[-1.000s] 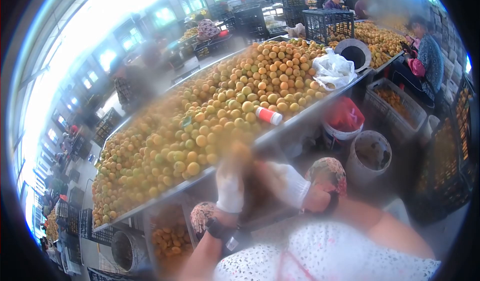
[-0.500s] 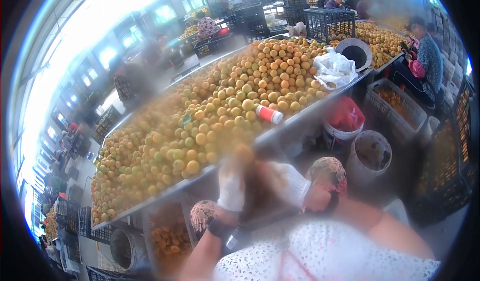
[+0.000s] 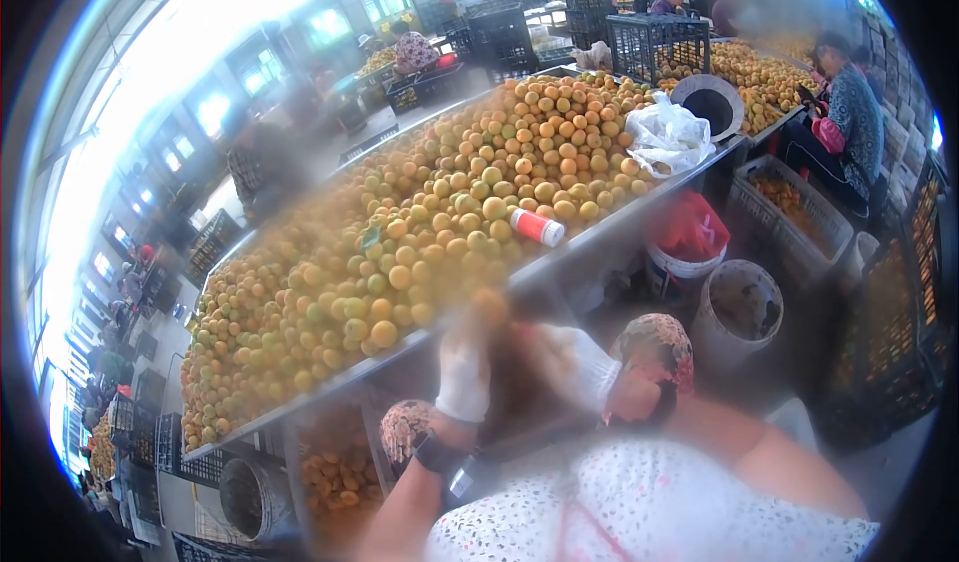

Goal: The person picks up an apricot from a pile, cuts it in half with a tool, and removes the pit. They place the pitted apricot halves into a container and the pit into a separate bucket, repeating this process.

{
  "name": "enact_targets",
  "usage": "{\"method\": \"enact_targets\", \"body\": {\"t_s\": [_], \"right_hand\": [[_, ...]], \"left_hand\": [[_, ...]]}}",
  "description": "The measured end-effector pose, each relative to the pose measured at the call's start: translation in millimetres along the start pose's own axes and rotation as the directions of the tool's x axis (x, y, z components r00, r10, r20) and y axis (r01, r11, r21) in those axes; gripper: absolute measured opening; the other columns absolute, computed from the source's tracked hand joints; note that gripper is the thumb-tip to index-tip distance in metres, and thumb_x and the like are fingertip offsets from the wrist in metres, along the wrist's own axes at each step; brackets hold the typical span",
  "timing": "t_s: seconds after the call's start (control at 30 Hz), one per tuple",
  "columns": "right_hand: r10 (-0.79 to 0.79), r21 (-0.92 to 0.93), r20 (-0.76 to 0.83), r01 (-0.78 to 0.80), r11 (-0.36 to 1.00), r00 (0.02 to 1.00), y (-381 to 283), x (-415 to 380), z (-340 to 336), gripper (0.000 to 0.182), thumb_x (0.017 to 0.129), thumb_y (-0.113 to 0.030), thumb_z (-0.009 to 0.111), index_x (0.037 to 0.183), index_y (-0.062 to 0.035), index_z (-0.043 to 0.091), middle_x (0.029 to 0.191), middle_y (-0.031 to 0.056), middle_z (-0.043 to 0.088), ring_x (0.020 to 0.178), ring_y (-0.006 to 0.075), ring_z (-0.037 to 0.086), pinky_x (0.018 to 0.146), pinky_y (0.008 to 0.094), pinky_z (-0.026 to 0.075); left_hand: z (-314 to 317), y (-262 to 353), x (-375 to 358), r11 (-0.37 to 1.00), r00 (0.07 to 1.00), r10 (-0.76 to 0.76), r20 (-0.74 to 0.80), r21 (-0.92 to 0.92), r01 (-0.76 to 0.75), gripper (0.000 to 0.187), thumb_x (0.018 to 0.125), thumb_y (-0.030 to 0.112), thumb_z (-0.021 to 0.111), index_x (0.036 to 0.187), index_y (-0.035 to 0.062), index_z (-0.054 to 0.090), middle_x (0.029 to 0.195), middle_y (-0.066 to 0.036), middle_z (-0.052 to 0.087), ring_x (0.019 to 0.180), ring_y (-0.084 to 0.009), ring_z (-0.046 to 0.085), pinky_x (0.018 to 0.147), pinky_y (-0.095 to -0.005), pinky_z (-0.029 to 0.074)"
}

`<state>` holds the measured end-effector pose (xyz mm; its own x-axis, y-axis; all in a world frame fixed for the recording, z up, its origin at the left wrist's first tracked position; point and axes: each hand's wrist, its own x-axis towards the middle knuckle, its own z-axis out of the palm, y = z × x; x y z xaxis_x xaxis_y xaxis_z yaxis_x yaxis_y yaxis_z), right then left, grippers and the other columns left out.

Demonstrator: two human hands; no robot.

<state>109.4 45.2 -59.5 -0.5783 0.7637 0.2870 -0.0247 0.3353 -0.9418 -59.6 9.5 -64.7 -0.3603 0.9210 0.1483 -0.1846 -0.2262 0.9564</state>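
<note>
My left hand [image 3: 466,357], in a white glove, is closed around a round orange fruit [image 3: 489,309] just in front of the metal table's edge. Beside it, my white-gloved right hand [image 3: 564,354] points in toward the fruit. Its fingers look closed, with a reddish spot at the tips, but a blur on the lens hides what they hold. Beyond both hands, a large heap of yellow-orange fruit [image 3: 400,252] covers the table. A red and white cylinder [image 3: 537,227] lies on the heap's near side.
A white plastic bag [image 3: 667,137] and a tipped dark-mouthed bucket [image 3: 709,109] rest at the heap's right. Below are a bucket with a red bag [image 3: 689,237], a pale bucket [image 3: 739,312] and a crate of orange pieces [image 3: 340,482]. A person [image 3: 849,122] sits at right.
Both hands stay in almost the same place, with the fruit still in the left. The view has shifted very slightly.
</note>
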Motion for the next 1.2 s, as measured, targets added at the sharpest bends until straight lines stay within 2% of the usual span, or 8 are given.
{"method": "enact_targets", "body": {"t_s": [0.17,0.23,0.37,0.43,0.6,0.87,0.93,1.2], "right_hand": [[0.019,-0.039,0.004,-0.019,0.999,1.0,1.4,0.3,-1.5,0.027,0.104,-0.024,0.057,0.114,-0.0002,0.066,0.097,0.0235,0.071,0.092,0.0327,0.071,0.075,0.0391,0.052],[-0.021,0.004,-0.016,0.021,1.0,1.0,5.2,-0.4,-0.6,0.027,0.104,-0.024,0.057,0.114,-0.0001,0.066,0.096,0.0234,0.071,0.09,0.0323,0.071,0.075,0.0388,0.052],[-0.013,-0.03,-0.014,0.012,0.999,1.0,9.2,0.5,-1.1,0.028,0.103,-0.025,0.058,0.114,-0.0001,0.066,0.095,0.0234,0.071,0.089,0.032,0.071,0.076,0.0387,0.052],[0.039,-0.092,-0.012,-0.04,0.995,0.999,5.1,-0.2,-2.5,0.029,0.103,-0.026,0.059,0.113,-0.0002,0.066,0.094,0.0233,0.071,0.088,0.0319,0.071,0.075,0.0388,0.052],[0.077,-0.109,0.0,-0.076,0.991,0.997,13.6,1.3,-2.3,0.03,0.102,-0.027,0.06,0.114,-0.0004,0.066,0.093,0.023,0.071,0.083,0.031,0.07,0.074,0.0381,0.052],[0.065,-0.058,0.002,-0.065,0.996,0.998,20.1,3.0,-2.0,0.028,0.102,-0.025,0.06,0.114,0.0001,0.066,0.091,0.0227,0.07,0.081,0.0268,0.069,0.074,0.0377,0.052],[0.04,-0.116,0.012,-0.038,0.992,0.999,22.9,4.5,-2.3,0.028,0.101,-0.024,0.06,0.115,0.0001,0.066,0.091,0.0221,0.071,0.082,0.0246,0.07,0.074,0.0375,0.052],[0.06,-0.063,0.021,-0.059,0.996,0.998,27.5,4.5,0.2,0.027,0.101,-0.023,0.06,0.113,0.0005,0.066,0.092,0.0217,0.071,0.085,0.0243,0.07,0.075,0.0379,0.052]], "left_hand": [[-3.6,-3.1,1.2,1.0,1.0,-0.016,0.023,0.018,0.016,0.051,0.105,0.045,0.053,0.115,-0.0036,0.062,0.094,-0.009,0.068,0.078,-0.0148,0.066,0.073,-0.0276,0.053],[-5.5,-6.2,1.0,1.0,1.0,-0.013,0.022,0.016,0.013,0.051,0.104,0.045,0.053,0.115,-0.0035,0.062,0.094,-0.009,0.068,0.078,-0.0149,0.066,0.073,-0.0279,0.053],[-4.5,-11.1,1.4,0.996,0.997,-0.074,0.015,-0.047,0.074,0.05,0.104,0.046,0.053,0.115,-0.0028,0.062,0.094,-0.01,0.069,0.077,-0.0161,0.067,0.072,-0.0299,0.054],[-6.8,-17.5,3.6,0.992,0.996,-0.089,0.006,-0.092,0.089,0.05,0.104,0.046,0.053,0.115,-0.0026,0.062,0.094,-0.01,0.069,0.077,-0.0169,0.068,0.071,-0.0307,0.055],[-10.6,-28.1,5.1,0.982,0.988,-0.152,-0.003,-0.116,0.15,0.051,0.104,0.047,0.053,0.116,-0.0017,0.062,0.094,-0.011,0.07,0.077,-0.0198,0.068,0.071,-0.0337,0.055],[-9.0,-25.9,4.9,0.984,0.987,-0.162,0.003,-0.072,0.162,0.054,0.104,0.051,0.052,0.117,-0.0002,0.062,0.096,-0.011,0.069,0.078,-0.0198,0.068,0.072,-0.0341,0.055],[-8.9,-26.0,5.2,0.986,0.988,-0.155,0.011,-0.06,0.155,0.054,0.104,0.051,0.052,0.117,-0.0001,0.062,0.097,-0.011,0.069,0.079,-0.0198,0.068,0.073,-0.0342,0.055],[-11.3,-30.7,6.4,0.988,0.99,-0.139,0.002,-0.07,0.139,0.055,0.103,0.052,0.052,0.118,0.0,0.061,0.096,-0.011,0.07,0.078,-0.0201,0.068,0.073,-0.0345,0.056]]}}
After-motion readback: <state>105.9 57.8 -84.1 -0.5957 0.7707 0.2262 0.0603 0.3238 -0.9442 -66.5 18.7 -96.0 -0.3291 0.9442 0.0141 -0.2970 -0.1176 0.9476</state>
